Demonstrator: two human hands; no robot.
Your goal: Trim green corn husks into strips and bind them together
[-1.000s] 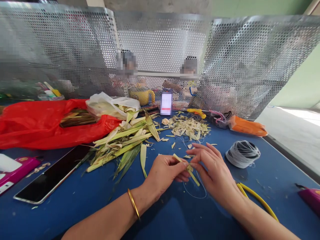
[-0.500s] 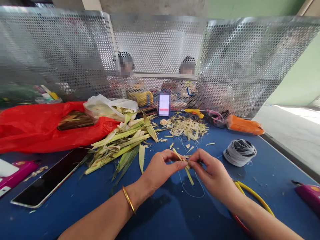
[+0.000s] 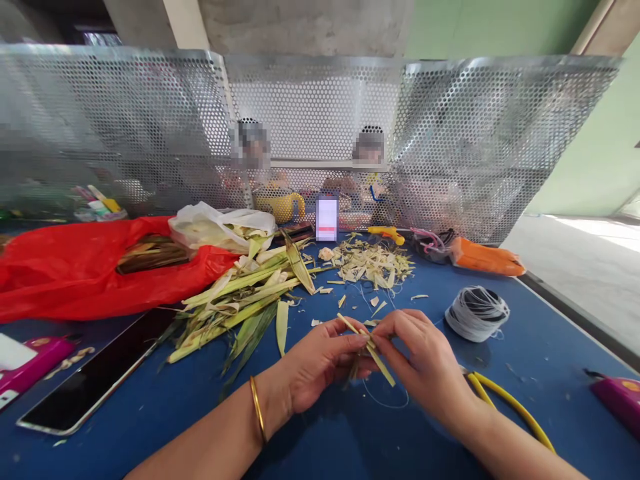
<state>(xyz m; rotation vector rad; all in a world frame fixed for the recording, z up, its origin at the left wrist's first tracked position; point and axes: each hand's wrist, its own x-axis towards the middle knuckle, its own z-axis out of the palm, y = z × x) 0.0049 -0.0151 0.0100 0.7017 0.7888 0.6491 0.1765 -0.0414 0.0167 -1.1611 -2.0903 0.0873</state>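
My left hand (image 3: 325, 357) is closed, pinching a narrow pale-green strip of corn husk (image 3: 383, 369) between thumb and fingers. From the right, my right hand (image 3: 417, 353) meets it, thumb and forefinger pressed together on the strip near its middle. A small brownish fibrous bit hangs below the left fingers; what it is I cannot make out. A thin pale thread (image 3: 383, 402) loops beneath both hands. Just beyond them lies a heap of shredded husk scraps (image 3: 377, 263). Longer corn husk leaves (image 3: 235, 300) are piled to the left.
A ball of grey cord (image 3: 477, 313) and yellow-handled pliers (image 3: 517, 413) are at the right. On the left lie a red plastic bag (image 3: 75, 267), a dark phone (image 3: 95, 373) and a magenta tool (image 3: 37, 363). A lit phone (image 3: 327, 220) leans against the perforated metal screen (image 3: 310, 107).
My left hand has turned so more of its fingers show below the strip. The strip tilts more to the right. My view has tipped up slightly.
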